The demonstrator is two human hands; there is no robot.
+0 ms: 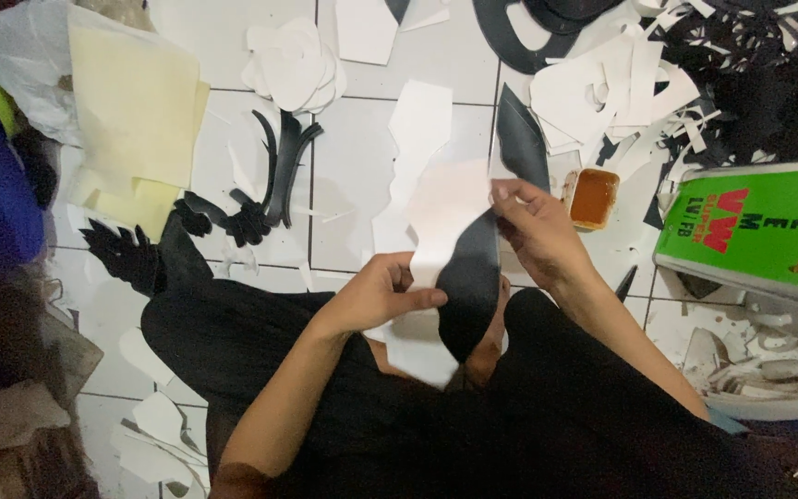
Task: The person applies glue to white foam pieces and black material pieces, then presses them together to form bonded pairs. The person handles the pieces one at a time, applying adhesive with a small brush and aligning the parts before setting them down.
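My left hand (382, 294) pinches the lower part of a white cut-out piece (443, 214) that lies against a black shaped piece (471, 282). My right hand (530, 222) grips the upper edge of the same two pieces, fingers curled over the top. Both pieces are held above my lap, over my black trousers (233, 342). The black piece tapers to a rounded end pointing down towards me.
White floor tiles (353, 176) carry black strips (274, 171), white cut-outs (293, 65), yellow sheets (136, 111) and a small tub of amber glue (592, 197). A green tin (755, 226) lies at right beside black and white scraps (741, 83).
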